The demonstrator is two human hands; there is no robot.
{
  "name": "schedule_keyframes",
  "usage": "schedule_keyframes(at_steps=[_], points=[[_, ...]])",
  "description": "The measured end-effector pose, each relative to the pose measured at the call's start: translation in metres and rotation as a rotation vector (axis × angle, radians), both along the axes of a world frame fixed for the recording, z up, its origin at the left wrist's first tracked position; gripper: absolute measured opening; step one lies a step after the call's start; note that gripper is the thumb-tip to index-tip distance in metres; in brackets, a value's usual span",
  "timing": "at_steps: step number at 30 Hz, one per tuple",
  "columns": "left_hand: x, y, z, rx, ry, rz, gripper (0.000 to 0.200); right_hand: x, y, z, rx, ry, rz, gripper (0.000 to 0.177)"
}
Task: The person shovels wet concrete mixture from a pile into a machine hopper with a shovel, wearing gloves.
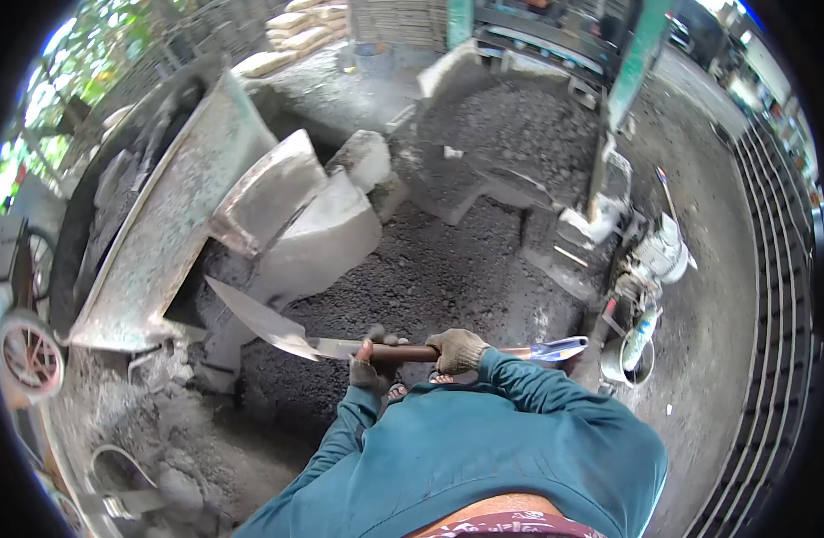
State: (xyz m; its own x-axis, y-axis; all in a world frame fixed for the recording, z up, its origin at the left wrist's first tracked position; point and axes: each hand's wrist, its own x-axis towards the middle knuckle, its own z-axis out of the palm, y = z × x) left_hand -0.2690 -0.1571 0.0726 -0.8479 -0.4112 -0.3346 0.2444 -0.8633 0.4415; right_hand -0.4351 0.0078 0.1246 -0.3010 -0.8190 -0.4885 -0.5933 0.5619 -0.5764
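A shovel (405,354) lies level across the front of my body. Its pale metal blade (264,318) points to the left, and its blue and white grip end (560,348) reaches past my right forearm. My left hand (374,360), in a grey glove, is closed round the shaft near the blade. Further along the shaft, my right hand (458,350) grips it from above in a brownish work glove. Dark gravelly material (439,269) covers the ground just beyond both hands. My feet show only in part beneath the shaft.
Pale slabs (322,229) and a long metal trough (161,224) stand at the left. A walled heap of dark aggregate (528,125) lies at the back. On the right are a motor (660,255), a bucket (627,360) and a metal grating (780,269). A wheel (30,354) is far left.
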Motion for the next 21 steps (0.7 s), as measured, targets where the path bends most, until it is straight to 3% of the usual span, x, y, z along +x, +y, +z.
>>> schedule_keyframes(at_steps=[2, 6, 9, 11, 13, 15, 18, 21], points=[[0.025, -0.007, -0.03, 0.248, -0.048, 0.129, 0.028, 0.014, -0.019, -0.013, -0.008, 0.026, 0.047, 0.042], [0.075, -0.048, -0.099, 0.54, -0.295, 0.434, 0.016, 0.038, -0.059, -0.04, -0.067, 0.159, 0.203, 0.045], [0.124, -0.081, -0.158, 0.62, -0.436, 0.571, 0.022, 0.046, -0.081, -0.056, -0.155, 0.304, 0.286, 0.047], [0.167, -0.095, -0.219, 0.592, -0.507, 0.454, 0.031, 0.044, -0.09, -0.042, -0.106, 0.403, 0.308, 0.047], [0.205, -0.094, -0.248, 0.581, -0.546, 0.468, 0.036, 0.028, -0.089, -0.043, -0.183, 0.502, 0.267, 0.047], [0.221, -0.081, -0.228, 0.701, -0.782, 0.677, 0.034, 0.017, -0.082, -0.023, -0.241, 0.67, 0.243, 0.05], [0.234, -0.071, -0.227, 0.728, -0.862, 0.699, 0.032, 0.008, -0.068, -0.002, -0.244, 0.864, -0.021, 0.052], [0.237, -0.067, -0.232, 0.742, -0.906, 0.701, 0.031, -0.004, -0.043, -0.028, -0.212, 0.687, -0.239, 0.057]])
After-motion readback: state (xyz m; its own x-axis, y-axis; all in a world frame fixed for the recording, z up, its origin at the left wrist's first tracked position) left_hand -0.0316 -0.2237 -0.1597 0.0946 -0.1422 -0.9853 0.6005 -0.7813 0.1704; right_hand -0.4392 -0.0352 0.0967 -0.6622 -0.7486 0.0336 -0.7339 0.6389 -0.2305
